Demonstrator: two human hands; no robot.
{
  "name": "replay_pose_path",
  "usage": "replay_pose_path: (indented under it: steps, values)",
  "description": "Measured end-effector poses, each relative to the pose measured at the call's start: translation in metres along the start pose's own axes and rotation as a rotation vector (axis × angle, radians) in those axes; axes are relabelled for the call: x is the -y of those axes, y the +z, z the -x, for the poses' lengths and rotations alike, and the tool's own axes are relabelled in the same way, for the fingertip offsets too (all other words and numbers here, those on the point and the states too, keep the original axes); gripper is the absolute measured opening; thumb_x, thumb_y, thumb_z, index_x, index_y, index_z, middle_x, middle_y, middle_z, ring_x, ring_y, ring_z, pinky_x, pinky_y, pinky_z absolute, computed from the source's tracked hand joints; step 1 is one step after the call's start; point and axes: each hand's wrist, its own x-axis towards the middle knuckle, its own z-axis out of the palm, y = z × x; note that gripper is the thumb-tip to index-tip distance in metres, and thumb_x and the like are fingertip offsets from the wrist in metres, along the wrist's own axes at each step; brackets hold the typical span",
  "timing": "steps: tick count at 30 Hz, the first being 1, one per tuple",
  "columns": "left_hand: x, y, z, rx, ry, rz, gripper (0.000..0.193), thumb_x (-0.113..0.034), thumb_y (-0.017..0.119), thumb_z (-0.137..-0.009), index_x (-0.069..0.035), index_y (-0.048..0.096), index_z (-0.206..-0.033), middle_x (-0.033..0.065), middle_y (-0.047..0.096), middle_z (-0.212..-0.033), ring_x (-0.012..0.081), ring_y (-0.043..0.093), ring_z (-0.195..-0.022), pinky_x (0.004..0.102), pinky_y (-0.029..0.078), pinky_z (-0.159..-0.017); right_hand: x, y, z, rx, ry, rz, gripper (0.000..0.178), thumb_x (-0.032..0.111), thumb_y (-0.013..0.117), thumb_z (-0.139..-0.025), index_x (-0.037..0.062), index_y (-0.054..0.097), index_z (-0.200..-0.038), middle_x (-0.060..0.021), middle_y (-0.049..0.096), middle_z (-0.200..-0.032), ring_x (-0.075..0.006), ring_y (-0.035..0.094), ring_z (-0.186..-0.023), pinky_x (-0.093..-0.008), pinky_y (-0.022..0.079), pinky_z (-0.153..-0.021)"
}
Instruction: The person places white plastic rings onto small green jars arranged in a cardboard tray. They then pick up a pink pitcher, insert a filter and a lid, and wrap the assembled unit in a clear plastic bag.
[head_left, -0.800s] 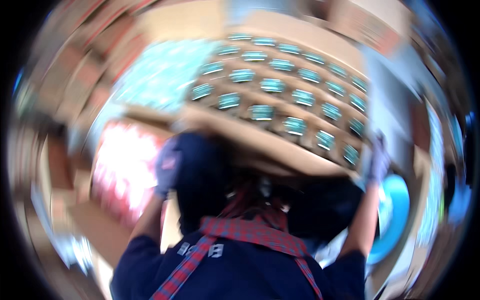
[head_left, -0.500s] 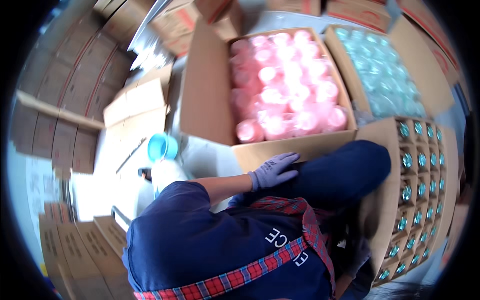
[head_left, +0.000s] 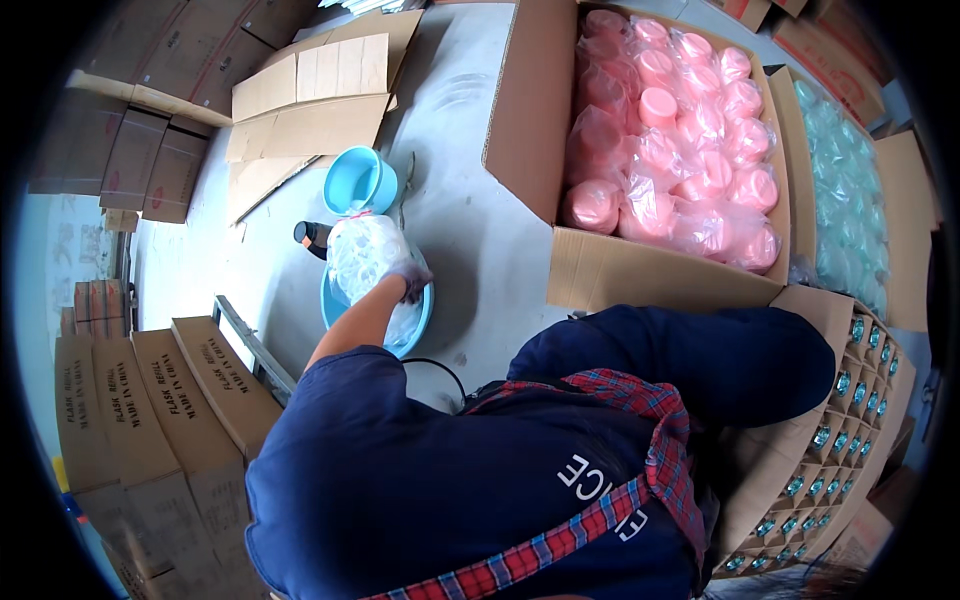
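Brown sealed cartons (head_left: 160, 410) stand in a row to the left of the blue basin (head_left: 420, 332), on the person's side of it. Flattened cardboard (head_left: 305, 110) lies on the floor beyond the basin. A black-and-orange object (head_left: 316, 236), its kind unclear, sits just beside the basin's far left edge, and a small light-blue bucket (head_left: 342, 180) stands just beyond its far rim. Inside the basin, heaped above the rim, is a clear plastic bag (head_left: 365, 250) of pale items too washed out to identify.

The gloved left hand (head_left: 410, 276) is at the bag's right side, over the basin, fingers bent downward; I cannot tell whether they grasp the film or only rest against it. The right hand is out of sight. The step in hand looks like a one-handed reach to the bag; a move from here would call for a firm hold on slippery film.

Right of the basin come a carton of film-wrapped pink plastic pieces (head_left: 660, 272), a carton of teal ones (head_left: 905, 230), and, nearer the person, a divided carton of teal-topped pieces (head_left: 745, 480).
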Motion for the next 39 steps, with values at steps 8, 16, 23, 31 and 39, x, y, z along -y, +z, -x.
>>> replay_pose_path:
  steps: [8,16,23,31,39]
  values:
    - [0.027,0.11,-0.023,-0.369,0.072,-0.271,0.044,-0.038,0.062,-0.082,-0.002,0.07,-0.107,0.0168,0.069,-0.109,0.0318,0.066,-0.106,0.041,0.052,-0.091,-0.004,0.0,0.008,-0.041,-0.029,0.052,0.036,0.027,0.054,-0.088,-0.0055,0.065,-0.098,-0.021,0.067,-0.091,-0.0295,0.061,-0.083,-0.0396,0.046,-0.076]
    - [-0.109,0.105,0.016,-0.566,0.304,-0.045,0.034,-0.03,0.063,-0.08,-0.004,0.067,-0.101,0.0183,0.069,-0.104,0.0325,0.067,-0.098,0.0412,0.053,-0.086,-0.007,-0.005,0.011,-0.074,-0.067,0.078,0.032,0.024,0.052,-0.089,-0.0049,0.064,-0.098,-0.0225,0.065,-0.092,-0.0329,0.06,-0.083,-0.0406,0.046,-0.076]
    - [-0.176,0.156,0.013,-0.613,0.674,-0.17,0.04,-0.034,0.065,-0.083,-0.005,0.056,-0.109,0.0186,0.063,-0.111,0.0348,0.063,-0.1,0.0439,0.05,-0.087,-0.01,-0.002,0.01,-0.088,-0.134,0.08,0.029,0.022,0.051,-0.09,-0.0044,0.063,-0.097,-0.0238,0.063,-0.093,-0.0358,0.059,-0.083,-0.0415,0.046,-0.075]
    - [-0.173,0.062,0.068,-0.467,0.726,-0.255,0.028,-0.026,0.052,-0.084,-0.006,0.068,-0.095,0.0204,0.068,-0.105,0.0323,0.064,-0.103,0.0402,0.048,-0.091,0.001,0.005,0.03,-0.142,-0.39,0.332,0.025,0.02,0.05,-0.091,-0.0024,0.059,-0.095,-0.0254,0.06,-0.093,-0.0421,0.056,-0.082,-0.0451,0.045,-0.075]
    - [-0.177,-0.021,0.039,-0.599,0.831,-0.818,0.087,-0.045,0.079,-0.064,-0.019,0.043,-0.139,0.0187,0.044,-0.137,0.0371,0.042,-0.129,0.0523,0.038,-0.102,-0.039,0.004,0.002,-0.127,-0.434,0.446,0.018,0.015,0.053,-0.088,-0.0023,0.054,-0.087,-0.0235,0.058,-0.089,-0.0415,0.055,-0.08,-0.0458,0.045,-0.069]
